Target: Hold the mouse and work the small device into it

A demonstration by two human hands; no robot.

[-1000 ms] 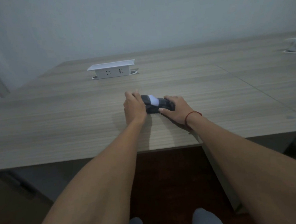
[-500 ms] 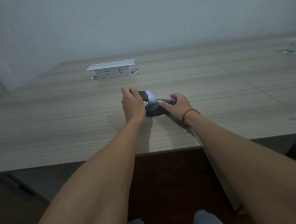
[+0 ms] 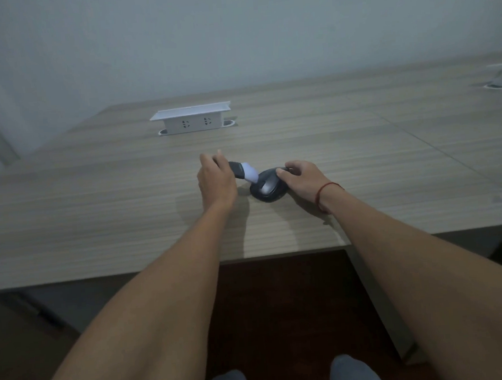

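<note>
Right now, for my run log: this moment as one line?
left hand: grips dark tool with pale tip | right hand: holds black mouse | table: mouse rests on it

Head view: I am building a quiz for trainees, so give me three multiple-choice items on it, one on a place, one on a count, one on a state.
1. Where does the white socket box stand?
A. on the table beyond the hands
B. on the floor
C. at the near table edge

2. How many sockets show on its front?
A. none
B. two
C. five

3. What is the left hand doing?
A. lying flat and open on the table
B. hanging below the table
C. gripping a dark tool with a pale tip

Answers:
1. A, the box sits on the table farther off than both hands.
2. B, two outlets are visible side by side.
3. C, its fingers curl round the tool, whose tip points at the dark mouse under the right hand.
</note>
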